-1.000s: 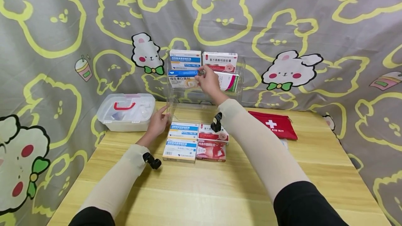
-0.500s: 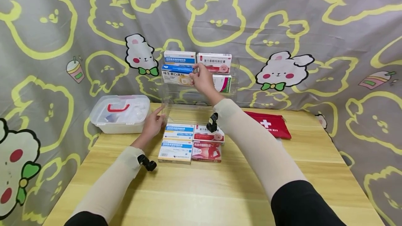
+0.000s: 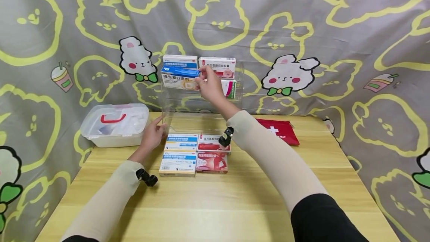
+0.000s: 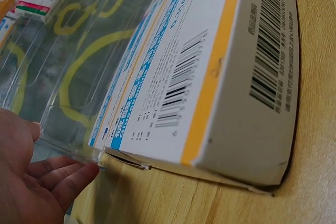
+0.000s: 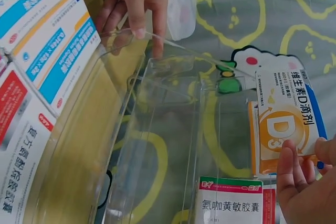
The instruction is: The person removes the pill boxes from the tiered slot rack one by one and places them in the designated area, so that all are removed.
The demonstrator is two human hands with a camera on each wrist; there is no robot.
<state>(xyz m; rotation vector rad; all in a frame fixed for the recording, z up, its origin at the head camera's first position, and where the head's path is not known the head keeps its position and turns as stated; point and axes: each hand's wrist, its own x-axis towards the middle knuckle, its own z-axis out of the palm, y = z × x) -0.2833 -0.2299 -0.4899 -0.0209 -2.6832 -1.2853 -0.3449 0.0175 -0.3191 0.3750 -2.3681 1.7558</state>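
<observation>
My right hand (image 3: 212,86) pinches the right end of a vitamin D drops box (image 3: 178,80), white with a blue top, between thumb and fingers. It holds the box in front of the second tier of a clear plastic rack (image 3: 184,121), tilted so the blue side shows. Low at the rack's left side, my left hand (image 3: 152,136) grips the edge, the thumb on one face and fingers on the other. A white and green capsule box (image 5: 231,203) stands in the same tier, partly behind my right hand. A blue-white box (image 3: 180,61) and a red-white box (image 3: 221,65) fill the top tier.
Before the rack lie blue-white medicine boxes (image 3: 178,163) and red ones (image 3: 212,161), side by side on the wooden table (image 3: 201,204). A lidded plastic case (image 3: 115,126) sits left, a red first aid pouch (image 3: 285,133) right. A patterned curtain (image 3: 221,6) hangs behind.
The vitamin D drops box has risen slightly against the rack, its tilt varying, still pinched by my right hand. My left hand keeps its place on the rack. The head view has shifted right.
</observation>
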